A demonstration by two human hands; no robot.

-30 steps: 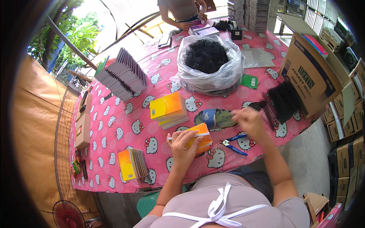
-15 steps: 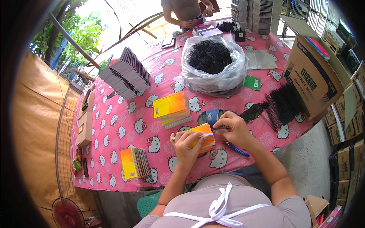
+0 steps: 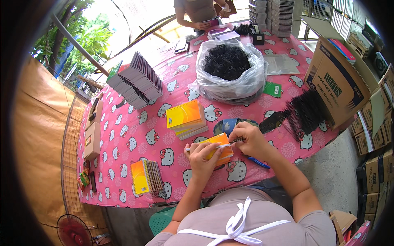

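Observation:
My left hand (image 3: 202,156) is closed over a small orange and yellow notebook (image 3: 223,142), fingers across its cover and thumb at the near side. At the right end of that notebook, my right hand (image 3: 245,139) pinches a thin dark spiral coil (image 3: 237,140), mostly hidden by the fingers. Just beyond lies a stack of yellow-orange notebooks (image 3: 185,115). Blue-handled pliers (image 3: 258,162) rest on the table beside my right wrist. A dark blue patterned roll-like object (image 3: 230,125) sits behind my right hand.
Spiral-bound yellow notebooks (image 3: 143,177) stand at the near left, with a tall notebook stack (image 3: 137,80) farther back. A plastic bag of black coils (image 3: 230,65) stands mid-table. More black coils (image 3: 305,112) lie by a cardboard box (image 3: 338,84). Another person (image 3: 201,14) handles notebooks across the pink-covered table (image 3: 135,123).
My right fingers have shifted slightly at the notebook's end, while the left hand keeps its hold. Across the table, the other person's hands have moved a little.

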